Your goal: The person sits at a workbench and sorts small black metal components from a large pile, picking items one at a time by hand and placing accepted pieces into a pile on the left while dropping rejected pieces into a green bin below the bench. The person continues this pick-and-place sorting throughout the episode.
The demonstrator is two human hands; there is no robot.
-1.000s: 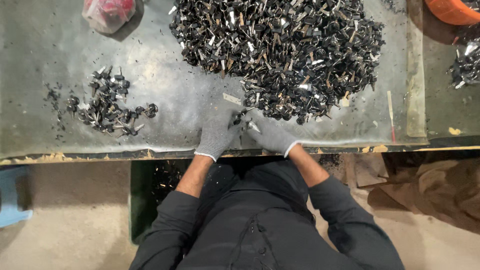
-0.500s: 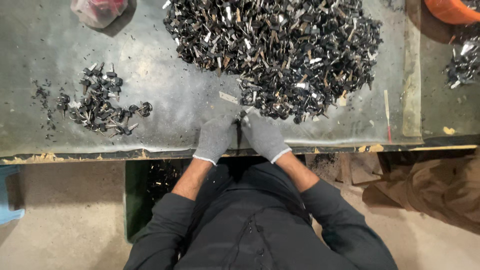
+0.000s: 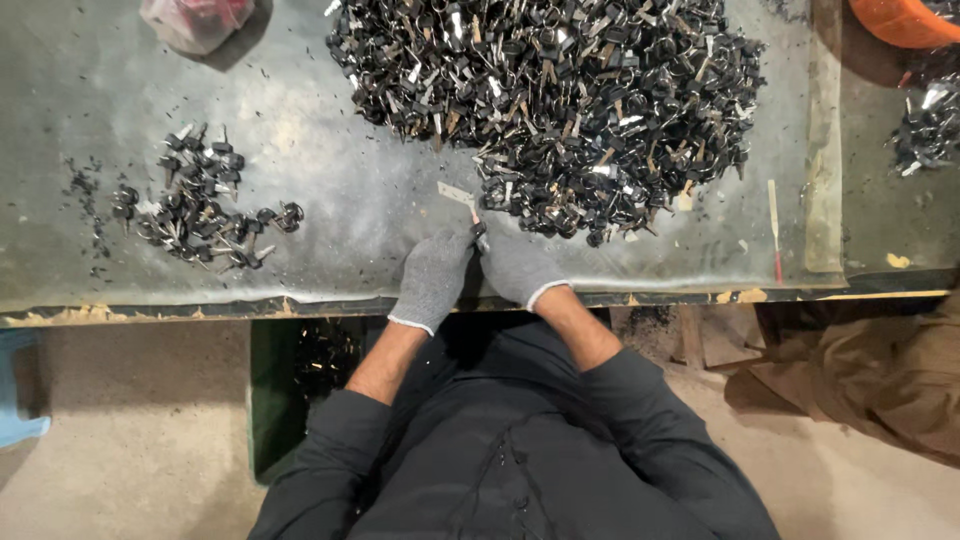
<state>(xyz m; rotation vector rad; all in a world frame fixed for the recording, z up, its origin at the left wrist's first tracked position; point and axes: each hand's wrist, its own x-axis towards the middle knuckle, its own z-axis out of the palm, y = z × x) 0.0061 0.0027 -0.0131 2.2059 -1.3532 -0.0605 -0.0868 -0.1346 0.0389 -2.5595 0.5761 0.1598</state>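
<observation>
Both my hands wear grey knit gloves and meet at the near edge of a grey metal table (image 3: 330, 190). My left hand (image 3: 435, 277) and my right hand (image 3: 515, 268) pinch one small black-headed metal key (image 3: 478, 228) between their fingertips. Just beyond them lies a large heap of black-and-silver keys (image 3: 550, 100). A smaller pile of similar keys (image 3: 200, 210) lies to the left of my hands.
A pink plastic bag (image 3: 195, 20) sits at the far left. An orange tub (image 3: 905, 20) and another small pile of parts (image 3: 930, 130) are at the right. A thin stick with a red tip (image 3: 774, 225) lies near the right. A dark bin (image 3: 300, 380) stands under the table.
My hands stay together at the table edge with the small part between them. The view has shifted slightly; the piles have not moved.
</observation>
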